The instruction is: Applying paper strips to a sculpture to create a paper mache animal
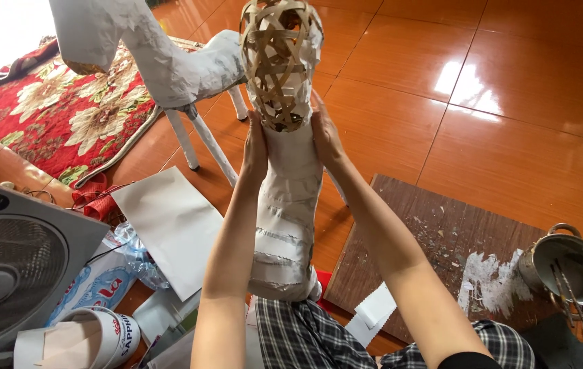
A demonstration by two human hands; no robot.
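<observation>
The left hand (256, 147) is pressing flat against the left side of a woven bamboo frame (279, 61), its fingers lying closed along the paper-covered neck just below the bare weave. The right hand (325, 133) is doing the same on the opposite side, fingers wrapping the frame so that both palms are clasping it between them. The frame is standing upright on the person's lap, its lower part covered in strips of white paper (286, 219) and its top showing open bamboo strips. Its base is resting against the checked fabric (305, 335) over the person's knees.

Behind it, a paper-covered animal figure (161, 58) is standing on thin white legs on the orange tiled floor (510, 137), partly over a red floral mat (52, 116). A sheet of white paper (172, 225) is lying to the left, near a grey fan (11, 273) and a roll of tape (100, 338). To the right, a worn wooden board (435, 253) is lying flat, with a metal pot (571, 266) sitting at its far edge.
</observation>
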